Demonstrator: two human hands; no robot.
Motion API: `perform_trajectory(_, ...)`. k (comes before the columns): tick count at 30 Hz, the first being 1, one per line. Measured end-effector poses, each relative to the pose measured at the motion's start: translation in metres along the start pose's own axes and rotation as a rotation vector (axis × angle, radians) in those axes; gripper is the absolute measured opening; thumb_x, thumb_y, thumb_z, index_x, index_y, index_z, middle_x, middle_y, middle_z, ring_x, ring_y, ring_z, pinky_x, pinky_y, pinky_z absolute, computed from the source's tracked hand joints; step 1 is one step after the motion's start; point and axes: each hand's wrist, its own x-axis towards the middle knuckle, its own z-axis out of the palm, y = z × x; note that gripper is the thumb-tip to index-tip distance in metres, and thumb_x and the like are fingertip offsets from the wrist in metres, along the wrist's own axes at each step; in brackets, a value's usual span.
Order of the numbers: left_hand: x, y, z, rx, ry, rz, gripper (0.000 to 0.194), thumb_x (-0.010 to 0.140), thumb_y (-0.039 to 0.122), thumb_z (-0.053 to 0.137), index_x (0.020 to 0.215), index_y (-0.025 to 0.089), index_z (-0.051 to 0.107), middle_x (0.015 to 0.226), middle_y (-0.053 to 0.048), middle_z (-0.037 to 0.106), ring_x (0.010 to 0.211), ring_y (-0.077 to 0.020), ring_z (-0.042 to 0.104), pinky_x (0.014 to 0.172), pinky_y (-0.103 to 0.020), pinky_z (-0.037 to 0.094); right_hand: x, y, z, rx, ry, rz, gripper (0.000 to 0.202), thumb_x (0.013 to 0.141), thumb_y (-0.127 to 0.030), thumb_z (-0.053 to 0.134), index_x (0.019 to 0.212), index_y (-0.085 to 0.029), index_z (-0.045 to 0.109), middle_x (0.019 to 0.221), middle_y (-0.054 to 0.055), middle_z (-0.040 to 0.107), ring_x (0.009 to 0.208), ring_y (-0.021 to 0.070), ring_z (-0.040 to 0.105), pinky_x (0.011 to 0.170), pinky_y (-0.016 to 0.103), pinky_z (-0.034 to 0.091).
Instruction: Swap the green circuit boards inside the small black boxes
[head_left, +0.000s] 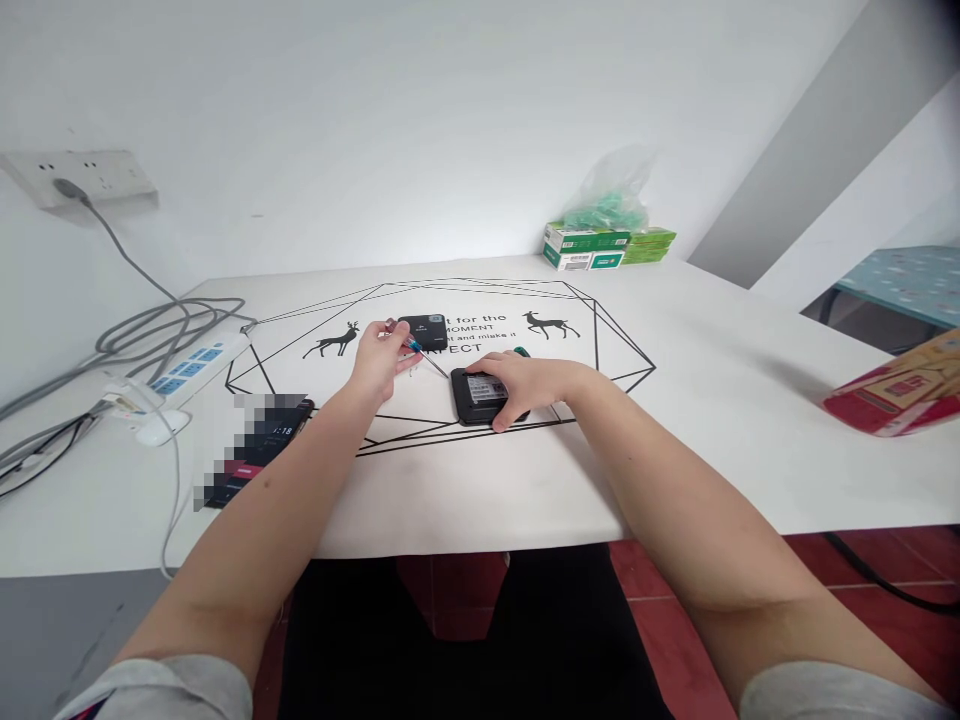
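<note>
A thin screwdriver (435,363) with a blue handle is pinched in the fingers of my left hand (381,358). Its metal shaft points right, and the tip is at the upper left edge of a black device (466,398) lying on the table with a printed label facing up. My right hand (517,385) grips that device from the right, thumb on the near side. Something green shows just behind the right hand, mostly hidden. Beyond the left hand lies a flat black rounded piece (424,332), right beside its fingertips.
A phone (274,435), partly pixelated, lies left of the left forearm. Farther left are a power strip (196,368) and grey cables (135,345). Green and white boxes (589,245) with a plastic bag (611,195) stand by the wall. A red and yellow package (900,390) sits at the right.
</note>
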Motion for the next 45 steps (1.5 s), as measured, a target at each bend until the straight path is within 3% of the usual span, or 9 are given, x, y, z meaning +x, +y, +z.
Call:
perform_trajectory(6, 0.000, 0.004, 0.000, -0.011, 0.044, 0.094, 0.028, 0.096, 0.032, 0.083, 0.097, 0.024, 0.055, 0.086, 0.003, 0.065, 0.075, -0.0120, 0.067, 0.085, -0.040, 0.070, 0.005, -0.005, 0.005, 0.011, 0.038, -0.033, 0.109, 0.066, -0.056, 0.093, 0.163, -0.025, 0.053, 0.155, 0.016, 0.060, 0.145, 0.0455, 0.051, 0.121, 0.061, 0.048)
perform_trajectory(15, 0.000, 0.014, -0.004, 0.064, 0.095, 0.231, 0.026, 0.093, 0.029, 0.081, 0.094, 0.025, 0.056, 0.084, 0.004, 0.062, 0.076, -0.0139, 0.067, 0.076, -0.033, 0.069, 0.023, -0.012, 0.022, 0.016, 0.096, -0.080, 0.114, 0.072, -0.062, 0.088, 0.171, -0.023, 0.045, 0.174, 0.018, 0.045, 0.157, 0.0480, 0.040, 0.130, 0.066, 0.037)
perform_trajectory(26, -0.006, 0.015, -0.002, 0.139, 0.047, 0.311, 0.023, 0.092, 0.024, 0.081, 0.092, 0.024, 0.058, 0.080, 0.004, 0.056, 0.081, -0.0169, 0.069, 0.072, -0.032, 0.070, 0.018, -0.012, 0.020, 0.027, 0.085, -0.083, 0.114, 0.074, -0.064, 0.086, 0.171, -0.023, 0.043, 0.176, 0.018, 0.043, 0.160, 0.0484, 0.037, 0.131, 0.068, 0.035)
perform_trajectory(32, -0.004, 0.019, -0.004, 0.195, 0.045, 0.305, 0.026, 0.091, 0.024, 0.083, 0.089, 0.024, 0.057, 0.077, 0.005, 0.054, 0.073, -0.0150, 0.065, 0.069, -0.030, 0.068, 0.020, -0.008, 0.022, 0.028, 0.077, -0.072, 0.114, 0.076, -0.065, 0.086, 0.173, -0.026, 0.041, 0.178, 0.016, 0.041, 0.163, 0.0466, 0.035, 0.132, 0.066, 0.035)
perform_trajectory(45, 0.001, 0.018, -0.012, 0.270, -0.013, 0.354, 0.017, 0.091, 0.025, 0.078, 0.091, 0.023, 0.062, 0.078, 0.002, 0.059, 0.078, -0.0183, 0.068, 0.067, -0.031, 0.067, 0.017, -0.010, 0.020, 0.039, 0.077, -0.089, 0.111, 0.077, -0.065, 0.086, 0.172, -0.024, 0.043, 0.177, 0.017, 0.042, 0.163, 0.0461, 0.034, 0.133, 0.065, 0.033)
